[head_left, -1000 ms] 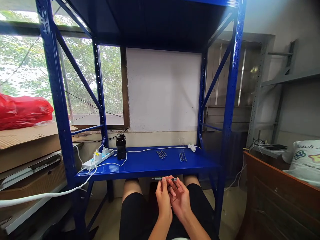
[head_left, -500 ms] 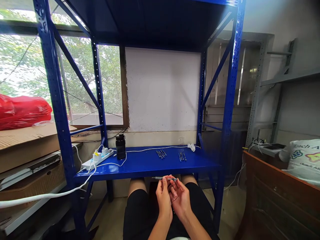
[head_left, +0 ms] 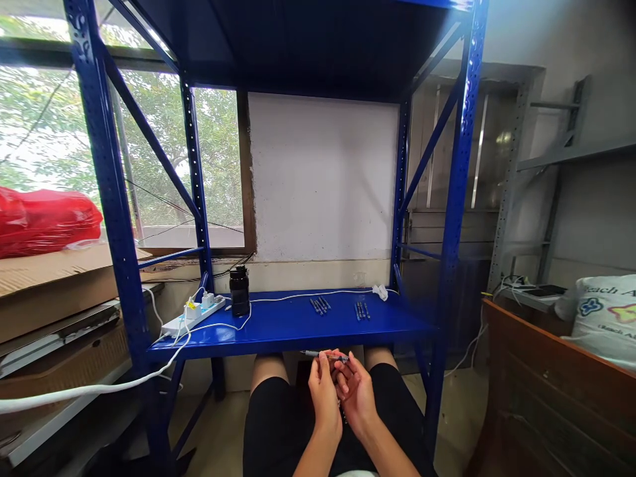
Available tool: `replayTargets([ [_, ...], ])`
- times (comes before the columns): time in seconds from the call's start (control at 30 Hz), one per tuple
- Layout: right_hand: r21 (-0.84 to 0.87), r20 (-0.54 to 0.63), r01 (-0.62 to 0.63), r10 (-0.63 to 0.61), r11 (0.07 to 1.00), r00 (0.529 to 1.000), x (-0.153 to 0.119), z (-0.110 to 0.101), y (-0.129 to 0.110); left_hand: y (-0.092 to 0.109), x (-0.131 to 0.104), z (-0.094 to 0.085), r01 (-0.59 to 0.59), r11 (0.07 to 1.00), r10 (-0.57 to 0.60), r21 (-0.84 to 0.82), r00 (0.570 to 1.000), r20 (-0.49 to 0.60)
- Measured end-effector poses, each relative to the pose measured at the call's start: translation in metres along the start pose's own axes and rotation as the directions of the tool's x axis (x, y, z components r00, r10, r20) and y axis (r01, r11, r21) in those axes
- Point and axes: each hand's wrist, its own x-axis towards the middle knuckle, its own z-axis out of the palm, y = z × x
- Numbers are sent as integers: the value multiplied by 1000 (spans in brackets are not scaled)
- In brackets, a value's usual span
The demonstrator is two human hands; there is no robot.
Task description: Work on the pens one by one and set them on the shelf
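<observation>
A slim pen [head_left: 311,354] lies nearly level across my fingers, in front of the shelf's edge and above my lap. My left hand [head_left: 324,392] grips its middle between thumb and fingers, and the grey end sticks out to the left. At the clear right end, the thumb and fingertips of my right hand [head_left: 358,396] pinch the pen. Both hands are close together, and the curled fingers hide part of the barrel. On the blue shelf [head_left: 278,324] beyond, several pens [head_left: 320,305] lie side by side, with a second group of pens [head_left: 362,311] to their right.
A black bottle [head_left: 239,291] stands at the shelf's left, beside a white power strip [head_left: 193,315] with plugs and cables. A white cable runs along the back to a crumpled white bundle [head_left: 380,292]. Blue posts [head_left: 454,199] frame both sides. A brown wooden panel [head_left: 556,371] stands right.
Both hands have shifted very slightly left. The pen has tipped a little, its right end now lower. The pens on the shelf have not moved.
</observation>
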Motion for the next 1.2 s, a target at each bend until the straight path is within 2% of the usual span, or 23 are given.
replayTargets([
  [0.17, -179, -71, 91, -105, 980, 992, 7, -5, 12, -5, 7, -6, -2, 1000, 1, -21, 1000, -29],
  [0.43, -133, -75, 99, -109, 986, 991, 8, -7, 11, -10, 6, -5, 98, 993, -100, -69, 995, -23],
  [0.53, -206, -92, 159, -181, 965, 979, 17, -12, 5, -11, 7, -6, 101, 990, -102, -95, 995, -13],
  [0.6, -336, -82, 240, -282, 911, 956, 32, -17, -11, -11, 9, -9, 76, 994, -77, -83, 997, -12],
  [0.63, -430, -54, 284, -338, 857, 940, 43, -18, -22, -11, 9, -10, 66, 995, -67, -69, 998, -13],
  [0.67, -550, -17, 339, -416, 764, 909, 57, -19, -36, -10, 9, -12, 60, 997, -61, -53, 998, -14],
  [0.73, -805, 89, 385, -550, 451, 830, 90, -20, -70, -8, 9, -14, 60, 998, -60, -34, 998, -11],
  [0.83, -907, 128, 318, -541, 275, 831, 142, -21, -119, -4, 7, -15, 56, 998, -55, -21, 998, 9],
  [0.93, -978, 115, 186, -497, 94, 860, 183, -26, -151, -2, 5, -13, 63, 998, -63, -1, 997, 33],
  [1.03, -997, 76, 56, -442, -58, 894, 207, -38, -159, -3, 3, -11, 56, 998, -58, 25, 996, 66],
  [1.2, -964, 17, -78, -353, -252, 935, 220, -62, -143, -6, 0, -12, 60, 997, -65, 50, 992, 109],
])
